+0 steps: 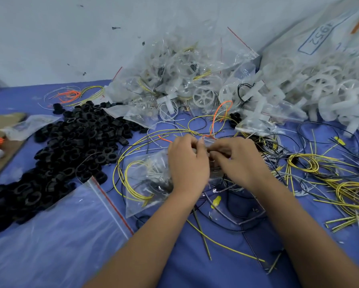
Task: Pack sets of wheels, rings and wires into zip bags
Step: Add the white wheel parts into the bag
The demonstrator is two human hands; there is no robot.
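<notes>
Pinching clear crinkly zip bag [145, 179] w/ left hand [188, 163] & right hand [236, 157].

Both hands meet over the middle of the blue worktop [195, 271]. The left hand [188, 163] and the right hand [239, 159] have their fingers curled on the top edge of a clear zip bag [145, 183], which holds coiled yellow wire and small pale parts. Left of it lies a wide heap of black rings [66, 148]. Behind the hands rises a pile of filled bags [174, 80], and to the right a big sack of white wheels [324, 86]. Loose yellow and black wires [330, 179] sprawl across the right side. An empty zip bag with a red strip [60, 235] lies flat at the lower left.
</notes>
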